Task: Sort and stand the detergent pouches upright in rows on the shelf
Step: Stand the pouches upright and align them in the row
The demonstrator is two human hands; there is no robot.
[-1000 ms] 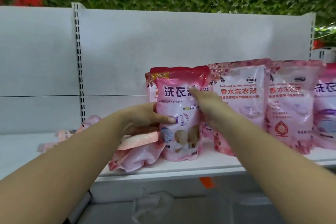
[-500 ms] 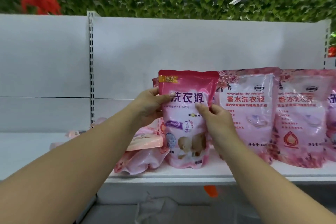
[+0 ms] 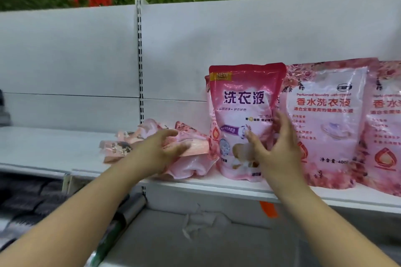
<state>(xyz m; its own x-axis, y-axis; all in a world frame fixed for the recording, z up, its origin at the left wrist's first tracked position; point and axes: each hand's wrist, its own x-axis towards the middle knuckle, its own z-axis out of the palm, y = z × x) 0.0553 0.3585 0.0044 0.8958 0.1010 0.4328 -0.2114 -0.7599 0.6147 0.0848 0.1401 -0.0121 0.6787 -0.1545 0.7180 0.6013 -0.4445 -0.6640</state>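
Observation:
A pink pouch with a dark red top (image 3: 243, 102) stands upright on the white shelf (image 3: 217, 184), with another like it just behind. My right hand (image 3: 275, 147) hovers in front of its lower right side, fingers spread, holding nothing. To the left lies a heap of flat pink pouches (image 3: 191, 158). My left hand (image 3: 160, 149) reaches onto the heap, fingers over the top pouch and thumb at its edge. Two larger rose-patterned pouches (image 3: 325, 119) stand upright in a row to the right.
The white shelf runs on to the left (image 3: 43, 147). A slotted upright (image 3: 140, 60) divides the back panel. An orange tag (image 3: 268, 209) hangs on the shelf's front edge. A lower shelf (image 3: 195, 240) holds crumpled clear plastic. Dark packs (image 3: 23, 201) sit at lower left.
Both hands have let go of the red-topped pouch, which now stands alone. My left hand has dropped left onto the heap of flat pouches. The view has shifted left.

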